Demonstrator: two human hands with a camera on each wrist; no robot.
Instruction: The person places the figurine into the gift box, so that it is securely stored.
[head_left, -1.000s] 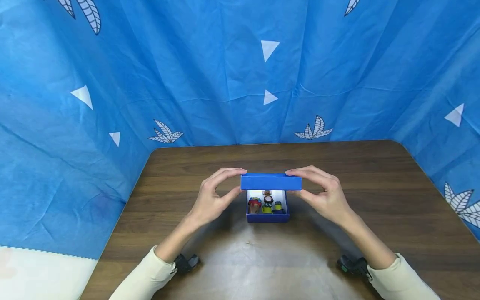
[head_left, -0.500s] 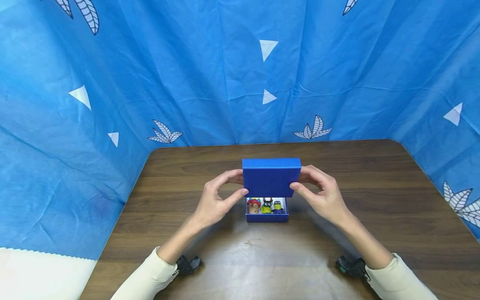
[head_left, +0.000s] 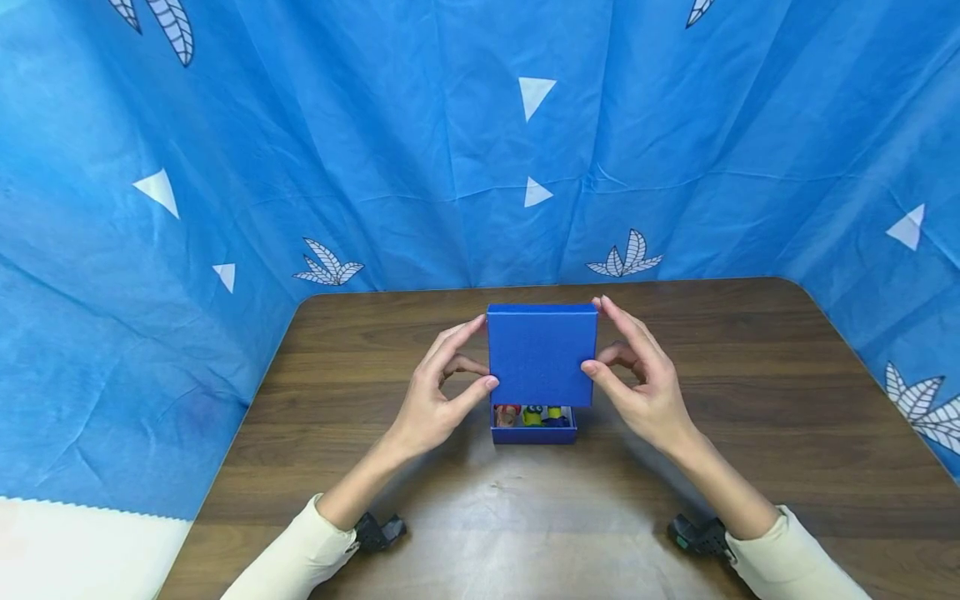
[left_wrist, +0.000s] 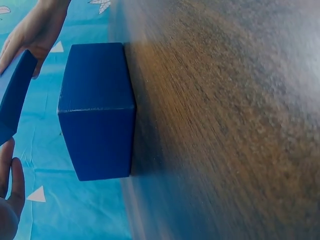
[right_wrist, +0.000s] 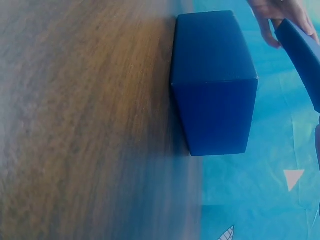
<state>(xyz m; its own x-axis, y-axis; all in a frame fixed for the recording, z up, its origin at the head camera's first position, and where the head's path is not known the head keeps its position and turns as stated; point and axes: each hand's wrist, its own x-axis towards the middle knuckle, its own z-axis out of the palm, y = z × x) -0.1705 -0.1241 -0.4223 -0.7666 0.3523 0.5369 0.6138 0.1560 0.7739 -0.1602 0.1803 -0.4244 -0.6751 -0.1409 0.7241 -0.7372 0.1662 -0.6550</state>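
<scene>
A blue box lid (head_left: 542,354) is held up between both hands, its flat top face turned toward the head camera. My left hand (head_left: 431,404) pinches the lid's left edge, thumb in front and fingers behind. At the right edge my right hand (head_left: 647,396) does the same, its index finger straightened by the upper corner. Just below and behind the lid, a dark blue box (head_left: 534,436) stands on the table. Small toy figures (head_left: 532,416), yellow-green and red, show in its front part; the lid hides the rest. Both wrist views show the box (left_wrist: 97,142) apart from the lid (right_wrist: 302,62).
The brown wooden table (head_left: 495,517) extends around the box on all sides. A blue curtain (head_left: 450,150) with white triangles and leaf prints hangs behind and beside it. Dark wrist devices (head_left: 380,532) sit under both cream sleeves (head_left: 300,546).
The lid has tilted up from nearly edge-on until its flat face fronts the head camera, covering more of the figures. The fingers have shifted along its edges. The box has stayed put.
</scene>
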